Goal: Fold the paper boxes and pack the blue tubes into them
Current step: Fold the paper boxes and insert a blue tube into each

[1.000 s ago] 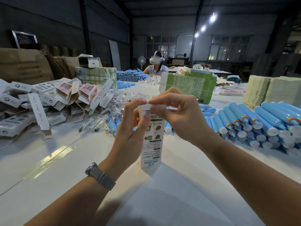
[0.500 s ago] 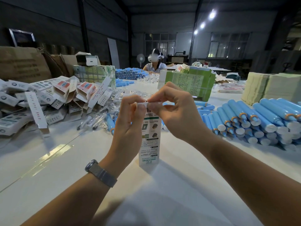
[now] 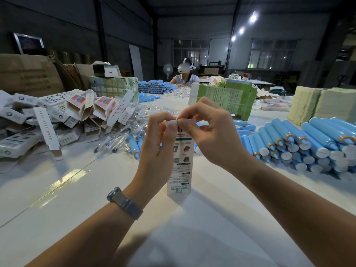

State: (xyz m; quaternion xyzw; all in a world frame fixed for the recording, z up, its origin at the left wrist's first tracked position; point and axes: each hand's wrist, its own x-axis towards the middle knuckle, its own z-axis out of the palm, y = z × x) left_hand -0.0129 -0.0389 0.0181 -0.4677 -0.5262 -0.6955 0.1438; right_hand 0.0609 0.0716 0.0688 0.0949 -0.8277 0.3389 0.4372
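Box [image 3: 180, 162] upright on table [image 3: 77, 199], top pinched between hands [image 3: 189, 135].

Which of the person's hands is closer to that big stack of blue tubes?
Right. The right hand pinches the box top on the side facing the stack of blue tubes; the left hand lies beyond the box.

- Sitting at the far end of the white table [image 3: 57, 199]: a second person [image 3: 184, 77] wearing a white headset.
- Standing behind that person: a small pedestal fan [image 3: 168, 69].
- Leaning at far left: big brown cardboard cartons [image 3: 28, 74].
- Lying mid-table: clear plastic wrappers [image 3: 123, 135].
- Glowing overhead at right: three ceiling lights [image 3: 241, 30].
- Circling the near wrist: a grey mesh-strap watch [image 3: 123, 202].
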